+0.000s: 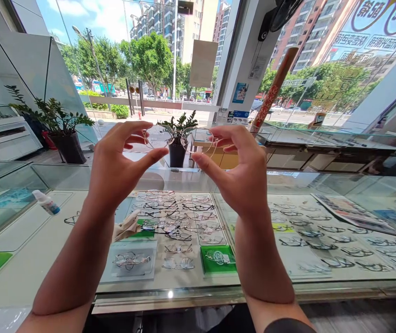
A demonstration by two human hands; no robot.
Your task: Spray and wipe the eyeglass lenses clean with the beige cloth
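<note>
A pair of thin-rimmed eyeglasses (183,142) is held up level above the counter, its clear lenses facing the window. My left hand (118,157) is closed on the left end, thumb below and fingers above. At the opposite end my right hand (241,162) pinches the frame the same way. The fingers partly cover both outer ends, and the fine rims blend into the plant behind. Below my hands, rows of eyeglasses (163,203) lie in the glass display case. A beige cloth (126,226) lies beside my left forearm.
The glass display counter (184,293) runs across in front of me. A small white bottle (46,202) is at the left, and a magazine (354,210) lies at the right. Green trays (218,260) sit among the frames. Potted plants (66,141) stand near the window.
</note>
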